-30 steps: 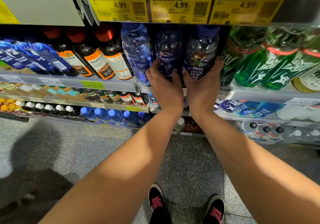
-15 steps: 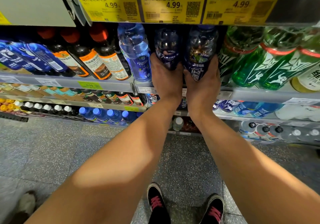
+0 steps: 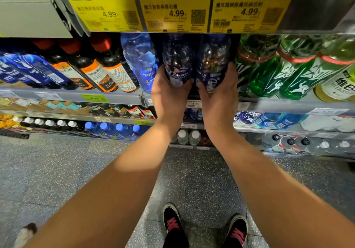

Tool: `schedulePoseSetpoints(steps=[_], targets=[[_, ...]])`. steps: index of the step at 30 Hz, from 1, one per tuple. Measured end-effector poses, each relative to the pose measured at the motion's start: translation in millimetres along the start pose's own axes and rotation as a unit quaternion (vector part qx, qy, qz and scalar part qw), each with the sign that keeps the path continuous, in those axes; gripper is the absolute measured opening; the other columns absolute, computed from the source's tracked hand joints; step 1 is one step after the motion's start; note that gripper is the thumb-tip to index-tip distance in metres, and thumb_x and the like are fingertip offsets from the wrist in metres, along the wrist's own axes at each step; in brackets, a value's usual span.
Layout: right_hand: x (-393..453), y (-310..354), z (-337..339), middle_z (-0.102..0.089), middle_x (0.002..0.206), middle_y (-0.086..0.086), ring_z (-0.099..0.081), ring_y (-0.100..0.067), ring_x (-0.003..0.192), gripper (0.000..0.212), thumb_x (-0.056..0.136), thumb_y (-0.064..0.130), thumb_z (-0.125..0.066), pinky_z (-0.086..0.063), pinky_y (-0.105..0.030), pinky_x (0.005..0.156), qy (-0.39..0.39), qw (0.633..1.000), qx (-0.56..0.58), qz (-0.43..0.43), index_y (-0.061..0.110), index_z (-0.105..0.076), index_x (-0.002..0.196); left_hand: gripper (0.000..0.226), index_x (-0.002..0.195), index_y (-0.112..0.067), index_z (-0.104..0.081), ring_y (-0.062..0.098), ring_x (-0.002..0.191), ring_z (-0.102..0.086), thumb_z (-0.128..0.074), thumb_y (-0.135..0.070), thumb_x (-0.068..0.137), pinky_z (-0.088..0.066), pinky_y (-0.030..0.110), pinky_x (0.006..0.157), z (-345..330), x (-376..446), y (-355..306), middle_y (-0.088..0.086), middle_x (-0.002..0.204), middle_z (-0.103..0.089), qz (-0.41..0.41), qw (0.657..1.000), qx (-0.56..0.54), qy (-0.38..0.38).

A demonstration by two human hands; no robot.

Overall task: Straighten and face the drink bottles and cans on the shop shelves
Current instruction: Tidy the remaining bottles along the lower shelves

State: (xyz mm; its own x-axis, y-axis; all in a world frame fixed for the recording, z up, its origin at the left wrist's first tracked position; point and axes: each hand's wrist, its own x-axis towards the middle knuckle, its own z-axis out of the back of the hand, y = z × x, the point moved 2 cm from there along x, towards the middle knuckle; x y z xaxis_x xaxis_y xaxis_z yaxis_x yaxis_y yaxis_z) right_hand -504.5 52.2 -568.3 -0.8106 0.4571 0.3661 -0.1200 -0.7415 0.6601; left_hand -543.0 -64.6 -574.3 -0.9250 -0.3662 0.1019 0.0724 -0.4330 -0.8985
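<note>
I hold two dark navy plastic drink bottles side by side at the front edge of the grey metal shelf (image 3: 115, 96). My left hand (image 3: 170, 96) wraps the lower half of the left dark bottle (image 3: 177, 63), thumb across its glossy printed label, fingers curled round the far side. My right hand (image 3: 221, 96) cups the right dark bottle (image 3: 212, 61) the same way, fingers lying along its outer flank and thumb on the label face. The two bottles touch each other between my palms, and both stand roughly upright, ribbed and shiny in their upper parts.

Just outside my left grip stands a clear blue plastic water-type bottle (image 3: 141, 59) with a dimpled, faceted body. Beyond it leans a row of dark brown bottles with red caps and orange-and-white labels (image 3: 107, 69), then deep blue labelled bottles (image 3: 38, 69). Just outside my right grip, translucent green plastic bottles with red neck bands and white figures (image 3: 269, 69) crowd close against my fingers.

Above my hands hangs the upper shelf's front rail with three yellow paper price tags (image 3: 176, 13), each printed 4.99. Under my wrists run lower shelves of small bottles, and below them the speckled grey terrazzo floor (image 3: 201, 180) and my black shoes with pink laces (image 3: 173, 226).
</note>
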Motion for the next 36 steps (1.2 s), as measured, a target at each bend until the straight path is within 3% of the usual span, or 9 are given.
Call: schedulePoseSetpoints(steps=[4,8,14,18,22,26,31,34,36], targets=[[0,-2,1,-0.055,0.133,-0.023,-0.060,-0.035,0.120,0.065,0.090,0.023,-0.075,-0.052,-0.032,0.088,-0.005,1.000,0.017,0.005,-0.008,-0.045,0.139,0.056,0.114,-0.026,-0.060,0.003,0.090,-0.065,-0.087,-0.033,0.065,-0.048,0.011,0.072,2,-3,-3,-0.016,0.100,-0.071,-0.007,1.000,0.002,0.003],[0,0,2,-0.052,0.134,-0.022,-0.060,-0.033,0.116,0.063,0.091,0.022,-0.074,-0.053,-0.030,0.085,-0.003,0.999,0.038,-0.007,-0.006,-0.044,0.139,0.057,0.118,-0.022,-0.062,0.010,0.087,-0.067,-0.088,-0.030,0.067,-0.049,0.022,0.070,0,-2,-7,-0.010,0.100,-0.074,-0.020,0.999,0.026,0.011],[-10,11,1,-0.048,0.137,-0.022,-0.052,-0.034,0.122,0.072,0.090,0.020,-0.071,-0.052,-0.043,0.096,-0.040,0.995,0.085,-0.030,-0.005,-0.034,0.147,0.027,0.097,-0.026,-0.069,-0.001,0.076,-0.068,-0.081,-0.038,0.076,-0.059,0.034,0.069,24,-8,11,-0.018,0.081,-0.072,-0.043,0.999,-0.023,0.008],[-25,16,-13,-0.049,0.134,-0.021,-0.051,-0.034,0.123,0.069,0.089,0.026,-0.069,-0.042,-0.037,0.106,-0.037,0.987,0.130,-0.090,0.000,-0.038,0.145,0.052,0.117,-0.004,-0.058,0.019,0.104,-0.056,-0.083,-0.024,0.077,-0.050,0.026,0.090,54,4,24,0.007,0.113,-0.057,-0.087,0.990,-0.001,-0.109],[-32,15,-26,-0.040,0.149,-0.019,-0.039,-0.038,0.139,0.073,0.092,0.028,-0.068,-0.032,-0.041,0.115,-0.026,0.979,0.149,-0.134,0.003,-0.032,0.150,0.076,0.138,0.000,-0.043,0.012,0.121,-0.049,-0.084,-0.015,0.076,-0.040,0.017,0.106,50,16,23,0.011,0.130,-0.051,-0.062,0.995,-0.024,-0.080],[-30,15,-25,-0.043,0.148,-0.018,-0.044,-0.032,0.138,0.066,0.095,0.021,-0.064,-0.039,-0.043,0.113,-0.062,0.983,0.134,-0.111,-0.002,-0.034,0.149,0.079,0.138,0.002,-0.045,0.012,0.115,-0.046,-0.087,-0.013,0.072,-0.030,0.000,0.096,43,20,20,0.014,0.129,-0.052,-0.047,0.992,-0.028,-0.111],[-28,12,-26,-0.040,0.150,-0.022,-0.042,-0.036,0.140,0.069,0.093,0.012,-0.064,-0.043,-0.049,0.109,-0.064,0.981,0.140,-0.115,-0.007,-0.030,0.150,0.064,0.124,-0.005,-0.058,0.019,0.102,-0.060,-0.087,-0.012,0.067,-0.041,0.010,0.078,34,21,13,0.009,0.115,-0.060,0.029,0.988,-0.063,-0.141],[-28,13,-28,-0.030,0.158,-0.021,-0.030,-0.031,0.148,0.073,0.095,0.012,-0.062,-0.022,-0.026,0.123,-0.049,0.980,0.146,-0.127,-0.006,-0.023,0.153,0.060,0.119,-0.006,-0.061,0.015,0.096,-0.059,-0.089,-0.017,0.068,-0.039,0.010,0.074,31,21,14,0.006,0.112,-0.061,0.034,0.990,-0.055,-0.127],[-25,16,-31,-0.026,0.162,-0.017,-0.025,-0.024,0.150,0.075,0.095,0.011,-0.061,-0.007,-0.004,0.115,-0.043,0.975,0.166,-0.143,-0.002,-0.018,0.155,0.057,0.118,-0.008,-0.060,0.013,0.094,-0.060,-0.088,-0.020,0.069,-0.036,0.004,0.067,30,21,16,0.003,0.110,-0.065,0.037,0.991,-0.053,-0.118]])
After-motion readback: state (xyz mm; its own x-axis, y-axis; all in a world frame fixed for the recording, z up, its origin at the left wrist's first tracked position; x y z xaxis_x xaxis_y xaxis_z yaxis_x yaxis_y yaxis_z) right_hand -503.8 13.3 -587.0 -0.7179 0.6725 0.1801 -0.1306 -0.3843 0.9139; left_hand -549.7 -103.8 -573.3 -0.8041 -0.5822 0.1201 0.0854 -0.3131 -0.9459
